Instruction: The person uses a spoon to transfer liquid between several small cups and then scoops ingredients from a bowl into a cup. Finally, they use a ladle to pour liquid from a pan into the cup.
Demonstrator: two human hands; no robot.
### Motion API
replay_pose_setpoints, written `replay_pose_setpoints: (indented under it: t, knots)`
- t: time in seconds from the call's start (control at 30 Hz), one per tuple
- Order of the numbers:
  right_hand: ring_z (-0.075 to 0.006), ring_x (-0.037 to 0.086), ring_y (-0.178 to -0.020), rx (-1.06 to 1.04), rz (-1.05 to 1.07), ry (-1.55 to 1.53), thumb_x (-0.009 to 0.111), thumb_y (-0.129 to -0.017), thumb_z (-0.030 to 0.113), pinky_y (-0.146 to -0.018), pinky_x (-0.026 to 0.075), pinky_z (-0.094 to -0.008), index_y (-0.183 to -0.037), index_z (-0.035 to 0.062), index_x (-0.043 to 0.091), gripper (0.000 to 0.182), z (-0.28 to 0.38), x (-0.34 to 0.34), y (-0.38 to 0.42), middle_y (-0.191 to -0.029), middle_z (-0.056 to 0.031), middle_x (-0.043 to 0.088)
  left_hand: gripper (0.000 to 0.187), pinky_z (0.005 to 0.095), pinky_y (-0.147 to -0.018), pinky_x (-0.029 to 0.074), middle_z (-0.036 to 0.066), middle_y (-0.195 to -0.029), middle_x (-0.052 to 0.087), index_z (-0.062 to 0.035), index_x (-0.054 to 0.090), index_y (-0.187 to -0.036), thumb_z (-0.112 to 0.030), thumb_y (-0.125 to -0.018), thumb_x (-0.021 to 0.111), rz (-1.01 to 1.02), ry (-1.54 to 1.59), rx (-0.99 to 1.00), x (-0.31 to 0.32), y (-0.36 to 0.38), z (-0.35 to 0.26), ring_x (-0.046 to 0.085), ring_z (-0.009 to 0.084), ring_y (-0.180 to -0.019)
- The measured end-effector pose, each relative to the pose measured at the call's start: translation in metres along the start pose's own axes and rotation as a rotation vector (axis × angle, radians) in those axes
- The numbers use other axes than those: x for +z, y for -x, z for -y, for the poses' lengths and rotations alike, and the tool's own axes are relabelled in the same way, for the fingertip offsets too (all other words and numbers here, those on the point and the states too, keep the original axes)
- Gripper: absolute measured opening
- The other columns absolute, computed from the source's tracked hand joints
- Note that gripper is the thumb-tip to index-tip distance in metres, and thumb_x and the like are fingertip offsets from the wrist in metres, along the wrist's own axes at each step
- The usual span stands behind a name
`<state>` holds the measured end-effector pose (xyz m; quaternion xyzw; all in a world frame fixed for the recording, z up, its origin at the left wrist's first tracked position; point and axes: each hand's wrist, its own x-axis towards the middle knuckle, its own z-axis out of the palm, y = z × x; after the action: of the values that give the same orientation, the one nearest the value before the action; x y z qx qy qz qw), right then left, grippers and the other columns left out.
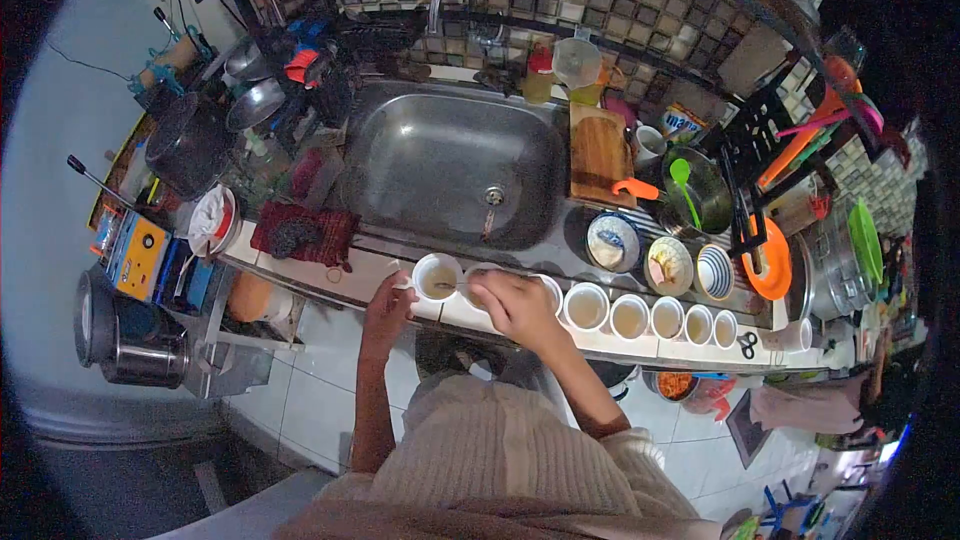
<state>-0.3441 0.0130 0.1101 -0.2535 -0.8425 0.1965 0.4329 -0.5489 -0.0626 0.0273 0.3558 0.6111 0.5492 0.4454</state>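
A white cup (420,290) of pale, cloudy liquid stands at the left end of a row on the counter's front edge. The fingers of my left hand (386,306) grip this cup at its left side. From the right, my right hand (515,308) reaches over the neighbouring cup, its fingers closed on a thin spoon (462,285) whose tip dips into the first cup's liquid. That neighbouring cup is partly hidden under my right hand. Several more white cups (587,307) with similar liquid continue the row to the right.
Behind the cups lies a steel sink (450,160) with a tap. Bowls (613,242), a pot (700,190) with a green spoon, an orange plate (767,260) and a wooden board (600,155) sit to the right. Scissors (747,344) lie past the row; a dark red cloth (300,233) is left.
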Motion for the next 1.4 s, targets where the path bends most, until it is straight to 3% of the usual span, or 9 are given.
replay_pose_setpoints:
  t: [0.13,0.33,0.53,0.67,0.73,0.93,1.07,1.27,1.4]
  knots:
    - [-0.0293,0.06,-0.069,0.136,0.304,0.059,0.055,-0.081,0.019,-0.062,0.048,-0.0365,-0.086,0.0101,0.061,0.012,0.003,0.005,-0.02,-0.08,-0.0102,0.063,0.044,0.0197,-0.055,0.04,-0.001,-0.077,0.052,-0.0082,0.044,-0.123,-0.023,-0.084,0.055,0.014,-0.033,0.027,0.017,0.002,-0.015,0.045,0.0055,-0.061]
    - [-0.0315,0.06,-0.075,0.027,0.613,0.161,0.046,-0.084,0.021,-0.065,0.048,-0.0409,-0.096,0.0149,0.06,0.019,-0.002,0.014,-0.043,-0.086,-0.0105,0.063,0.046,0.0172,-0.052,0.037,-0.001,-0.075,0.053,-0.0108,0.041,-0.127,-0.024,-0.085,0.053,0.048,0.004,-0.118,0.021,0.006,-0.028,0.044,0.0042,-0.06]
    - [-0.0285,0.062,-0.071,0.025,0.634,0.379,0.047,-0.082,0.021,-0.063,0.049,-0.0415,-0.097,0.0182,0.061,0.02,0.007,0.02,-0.057,-0.083,-0.0104,0.064,0.044,0.0167,-0.051,0.037,-0.001,-0.073,0.054,-0.0117,0.041,-0.126,-0.025,-0.085,0.052,0.073,0.062,-0.055,0.018,0.004,-0.015,0.045,0.0036,-0.06]
    - [-0.0315,0.061,-0.068,0.052,0.726,0.353,0.048,-0.081,0.02,-0.06,0.049,-0.043,-0.096,0.0184,0.06,0.019,0.003,0.022,-0.061,-0.08,-0.0082,0.064,0.04,0.0163,-0.052,0.037,0.0,-0.076,0.056,-0.0116,0.044,-0.124,-0.024,-0.086,0.05,0.079,0.178,-0.059,0.018,0.003,-0.007,0.045,0.0034,-0.061]
    - [-0.0335,0.06,-0.068,-0.073,0.51,0.081,0.049,-0.082,0.022,-0.059,0.047,-0.0436,-0.094,0.0187,0.06,0.017,-0.013,0.029,-0.063,-0.079,-0.0077,0.063,0.039,0.0161,-0.052,0.037,0.0,-0.076,0.056,-0.0117,0.044,-0.123,-0.024,-0.086,0.05,0.092,0.184,-0.088,0.018,0.002,-0.015,0.045,0.0034,-0.061]
    - [-0.0322,0.059,-0.07,-0.072,0.6,0.036,0.047,-0.085,0.026,-0.064,0.046,-0.0433,-0.092,0.0186,0.06,0.017,-0.018,0.024,-0.067,-0.079,-0.0087,0.062,0.041,0.016,-0.053,0.038,0.003,-0.081,0.06,-0.01,0.042,-0.124,-0.027,-0.088,0.047,0.152,0.201,-0.121,0.016,0.003,-0.017,0.051,0.005,-0.063]
    - [-0.0329,0.058,-0.071,0.042,0.607,0.15,0.046,-0.085,0.026,-0.064,0.046,-0.0443,-0.092,0.0188,0.06,0.017,-0.017,0.025,-0.069,-0.077,-0.0096,0.062,0.047,0.0166,-0.052,0.038,0.009,-0.09,0.063,-0.0076,0.034,-0.129,-0.03,-0.089,0.043,0.211,0.208,-0.168,0.015,0.003,-0.017,0.061,0.0102,-0.07]
    - [-0.0332,0.059,-0.068,-0.022,0.596,0.041,0.046,-0.085,0.025,-0.061,0.046,-0.0451,-0.093,0.0207,0.06,0.017,-0.016,0.023,-0.063,-0.074,-0.0123,0.061,0.05,0.0173,-0.05,0.037,0.012,-0.093,0.063,-0.0084,0.031,-0.131,-0.03,-0.088,0.044,0.233,0.244,-0.09,0.01,0.004,-0.006,0.063,0.0138,-0.071]
    - [-0.0336,0.059,-0.067,0.068,0.58,0.213,0.048,-0.083,0.023,-0.061,0.046,-0.0452,-0.096,0.021,0.061,0.019,-0.012,0.02,-0.062,-0.074,-0.0137,0.061,0.05,0.0159,-0.049,0.036,0.013,-0.092,0.063,-0.0104,0.031,-0.131,-0.031,-0.088,0.045,0.197,0.276,-0.189,0.015,0.006,-0.018,0.063,0.0142,-0.071]
